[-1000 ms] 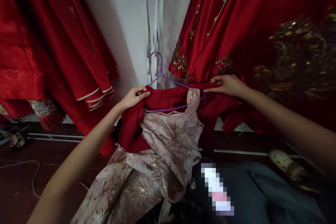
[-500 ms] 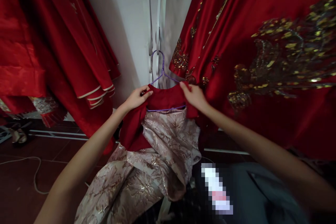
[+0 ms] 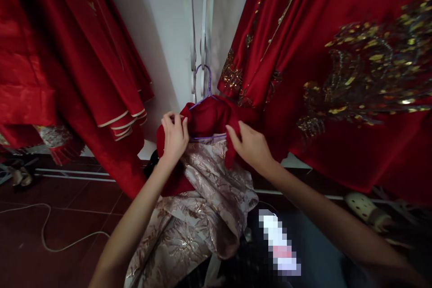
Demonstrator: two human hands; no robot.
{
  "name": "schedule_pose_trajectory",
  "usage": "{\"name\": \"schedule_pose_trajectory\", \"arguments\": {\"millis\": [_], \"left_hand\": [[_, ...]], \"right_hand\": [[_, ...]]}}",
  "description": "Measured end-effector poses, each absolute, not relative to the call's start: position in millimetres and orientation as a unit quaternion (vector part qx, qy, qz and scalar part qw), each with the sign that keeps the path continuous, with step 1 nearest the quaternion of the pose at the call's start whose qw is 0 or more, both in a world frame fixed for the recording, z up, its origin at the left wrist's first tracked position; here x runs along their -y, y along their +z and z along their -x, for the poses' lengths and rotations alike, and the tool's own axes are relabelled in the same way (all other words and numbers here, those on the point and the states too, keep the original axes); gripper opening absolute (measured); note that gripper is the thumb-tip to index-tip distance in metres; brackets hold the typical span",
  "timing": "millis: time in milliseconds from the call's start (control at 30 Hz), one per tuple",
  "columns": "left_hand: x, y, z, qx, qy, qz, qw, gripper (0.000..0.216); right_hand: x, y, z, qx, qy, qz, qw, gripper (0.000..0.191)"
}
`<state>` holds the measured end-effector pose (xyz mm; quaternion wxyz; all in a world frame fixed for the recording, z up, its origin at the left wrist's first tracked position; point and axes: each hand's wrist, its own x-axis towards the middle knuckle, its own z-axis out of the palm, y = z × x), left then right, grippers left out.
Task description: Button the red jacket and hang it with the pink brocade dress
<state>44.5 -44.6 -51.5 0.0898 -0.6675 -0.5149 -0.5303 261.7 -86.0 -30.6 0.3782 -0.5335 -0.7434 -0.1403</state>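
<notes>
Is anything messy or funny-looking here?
Yes. The red garment sits bunched and crooked over the purple hanger, with both hands, left hand and right hand, gripping it. The pale brocade dress beneath slumps in a heap. A white cord trails loose across the floor.

There is just one camera, worn on the person's head. It looks forward and down, very close to both hands in the middle of the frame, with the floor (image 3: 40,216) at lower left.
</notes>
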Motion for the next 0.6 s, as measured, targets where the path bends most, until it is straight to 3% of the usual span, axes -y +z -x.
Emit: {"name": "schedule_pose_trajectory", "arguments": {"millis": [133,233,333,467,600], "left_hand": [[55,-67,-49,0.563,-0.549,0.617,-0.024,0.03],[51,-68,-54,0.554,-0.568,0.604,-0.083,0.026],[52,-63,-67,0.531,-0.515,0.663,-0.116,0.015],[66,-61,-82,0.481,-0.416,0.758,-0.14,0.017],[75,-71,-78,0.441,-0.429,0.763,-0.198,0.024]], "right_hand": [[80,-27,-287,0.706,0.083,0.479,0.515,0.017],[66,-29,-286,0.689,0.251,0.452,0.508,0.011],[54,-40,-265,0.693,0.295,0.441,0.488,0.006],[49,-64,-229,0.714,0.321,0.389,0.485,0.008],[50,-77,-220,0.714,0.375,0.356,0.471,0.006]]}}
